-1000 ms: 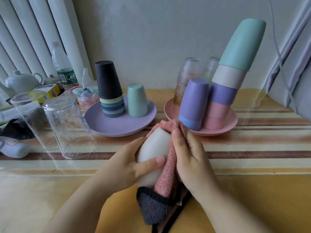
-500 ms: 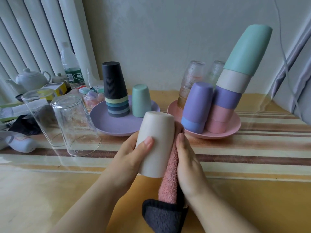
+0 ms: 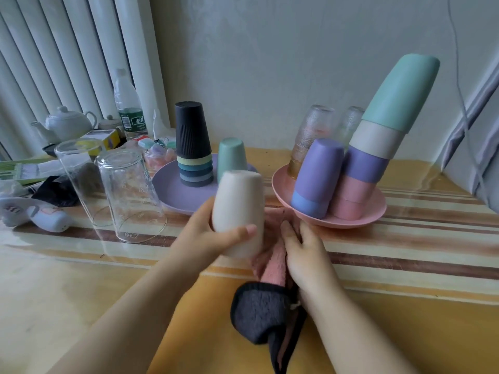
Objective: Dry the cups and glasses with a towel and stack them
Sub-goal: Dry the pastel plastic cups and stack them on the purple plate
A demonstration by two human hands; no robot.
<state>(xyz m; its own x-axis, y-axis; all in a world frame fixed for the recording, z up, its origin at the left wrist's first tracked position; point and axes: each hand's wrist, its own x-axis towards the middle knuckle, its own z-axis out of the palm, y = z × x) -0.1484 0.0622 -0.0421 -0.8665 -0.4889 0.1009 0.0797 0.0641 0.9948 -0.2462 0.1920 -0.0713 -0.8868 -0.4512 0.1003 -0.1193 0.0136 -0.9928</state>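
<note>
Left hand [image 3: 213, 236] wraps my upside-down cream plastic cup [image 3: 237, 211], long axis upright, just before the lilac plate [image 3: 172, 190] of stacked cups, while my right hand [image 3: 302, 249] beside it clutches the pink-and-grey towel [image 3: 267, 300].

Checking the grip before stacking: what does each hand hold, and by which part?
The left hand grips the cream cup, upside down, round its lower side near the rim. The right hand holds the pink towel along its bunched middle.
</note>
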